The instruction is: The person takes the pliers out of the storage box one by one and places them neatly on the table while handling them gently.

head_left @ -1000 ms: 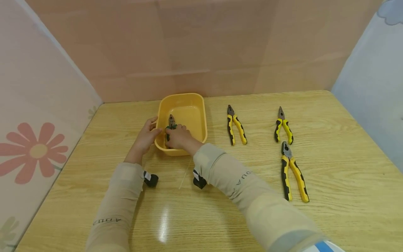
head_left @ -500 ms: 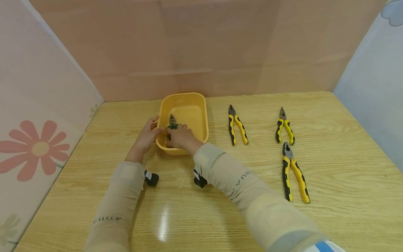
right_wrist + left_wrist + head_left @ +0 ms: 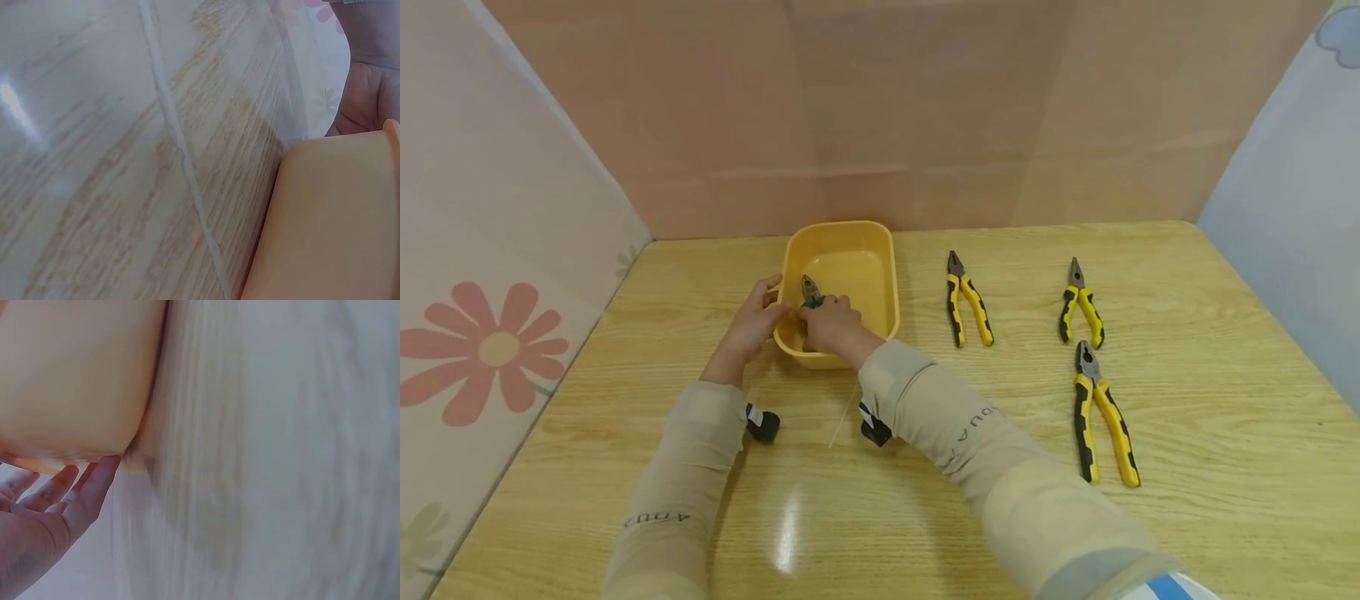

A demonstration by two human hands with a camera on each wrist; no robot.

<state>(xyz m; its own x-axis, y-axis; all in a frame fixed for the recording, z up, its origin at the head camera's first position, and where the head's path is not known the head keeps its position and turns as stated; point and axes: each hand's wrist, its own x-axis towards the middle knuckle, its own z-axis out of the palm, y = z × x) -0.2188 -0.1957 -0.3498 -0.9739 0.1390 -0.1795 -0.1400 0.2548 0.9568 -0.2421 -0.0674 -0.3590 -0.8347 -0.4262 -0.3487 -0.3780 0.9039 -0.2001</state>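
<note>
A yellow plastic basin [image 3: 882,350] stands toward the back left of the table. My left hand [image 3: 752,327] is at its left side, thumb over the rim and fingers against the outer wall [image 3: 81,375]. Reaching in over the front right corner, my right hand [image 3: 833,323] grips a pair of pliers [image 3: 810,288] with dark green handles. The pliers' head points toward the back wall and leans left; my fingers hide most of the handles. In the right wrist view the right hand itself does not show, only the basin's side [image 3: 331,219] and part of the left hand.
To the basin's right lie yellow-and-black pliers [image 3: 967,300], long-nose pliers [image 3: 1081,302] and, nearer me, larger pliers [image 3: 1101,417]. A thin pale strip [image 3: 844,415] lies in front of the basin. Walls enclose the wooden table [image 3: 1210,392] at back and sides.
The pliers in my right hand have turned slightly, their head tipping left, inside the basin. My left hand stays at the basin's side. The whole view shifts a little.
</note>
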